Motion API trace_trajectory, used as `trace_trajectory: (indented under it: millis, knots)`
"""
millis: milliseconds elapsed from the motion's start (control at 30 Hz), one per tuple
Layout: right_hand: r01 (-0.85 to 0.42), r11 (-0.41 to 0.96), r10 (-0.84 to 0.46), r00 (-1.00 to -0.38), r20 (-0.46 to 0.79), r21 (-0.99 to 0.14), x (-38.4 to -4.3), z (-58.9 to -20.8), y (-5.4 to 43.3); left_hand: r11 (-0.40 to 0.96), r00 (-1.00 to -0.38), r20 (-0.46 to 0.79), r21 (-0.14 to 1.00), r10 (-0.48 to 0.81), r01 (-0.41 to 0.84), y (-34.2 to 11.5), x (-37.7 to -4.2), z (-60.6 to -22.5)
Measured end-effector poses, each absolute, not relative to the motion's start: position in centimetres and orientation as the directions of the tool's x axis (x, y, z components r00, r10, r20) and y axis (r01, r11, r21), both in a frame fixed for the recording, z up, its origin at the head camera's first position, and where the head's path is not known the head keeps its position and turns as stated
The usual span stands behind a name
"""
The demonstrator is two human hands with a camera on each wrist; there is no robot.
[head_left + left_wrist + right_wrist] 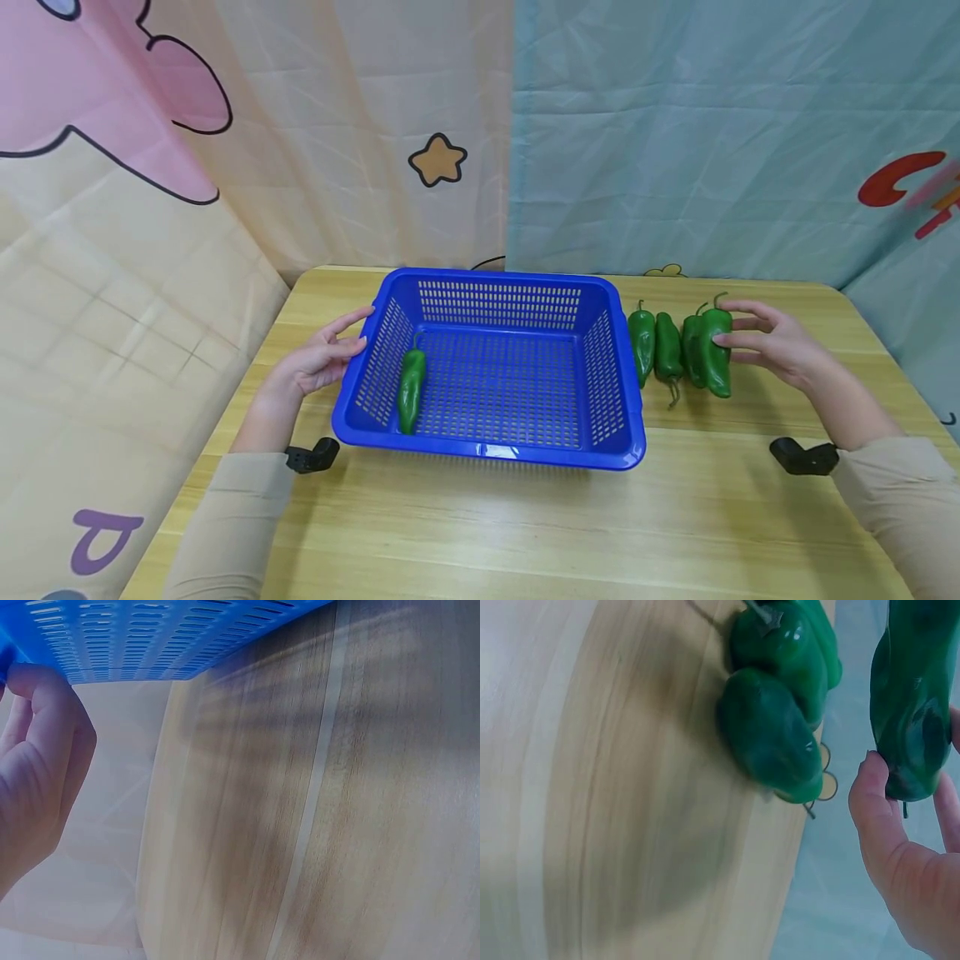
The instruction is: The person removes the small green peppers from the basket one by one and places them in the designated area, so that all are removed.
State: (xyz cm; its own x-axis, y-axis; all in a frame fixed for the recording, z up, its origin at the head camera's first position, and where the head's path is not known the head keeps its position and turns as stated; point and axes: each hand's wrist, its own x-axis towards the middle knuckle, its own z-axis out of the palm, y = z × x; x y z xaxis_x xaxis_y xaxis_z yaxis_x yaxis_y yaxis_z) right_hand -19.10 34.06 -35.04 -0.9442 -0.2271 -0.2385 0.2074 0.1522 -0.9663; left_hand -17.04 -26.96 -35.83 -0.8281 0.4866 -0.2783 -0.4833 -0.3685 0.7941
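Note:
A blue plastic basket (487,454) with slotted sides stands in the middle of the table. My left hand (318,364) grips its left rim between thumb and fingers; the left wrist view shows the hand (41,742) at the basket's edge (135,645). Inside, along the left, lies one long green pepper (411,392). Out to the right, my right hand (776,342) pinches another green pepper (717,367) between thumb and fingers. That pepper (915,697) hangs raised, apart from the others, in the right wrist view.
Three more green peppers lie in a row on the table between the basket and my right hand, among them a middle one (669,346) with its stem toward me. The wooden table (480,533) ends at printed curtains (637,167) behind.

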Motion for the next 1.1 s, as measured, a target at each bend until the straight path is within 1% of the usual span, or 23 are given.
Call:
trace_trajectory:
  millis: [300, 567, 1100]
  knots:
    - [0.224, 0.118, -0.199, -0.949, -0.244, -0.967, -19.2, -35.8, 35.0, -0.370, -0.828, -0.274, 0.795, 0.488, -0.481, -27.0, -17.1, -35.8]
    - [0.215, 0.089, -0.173, -0.958, -0.227, -0.973, -19.4, -36.6, 35.8, -0.372, -0.825, -0.270, 0.793, 0.496, -0.483, -27.0, -17.0, -35.8]
    - [0.229, 0.182, -0.113, -0.961, -0.252, -0.956, -19.9, -37.6, 36.9, -0.363, -0.826, -0.279, 0.796, 0.491, -0.485, -27.0, -17.0, -35.8]
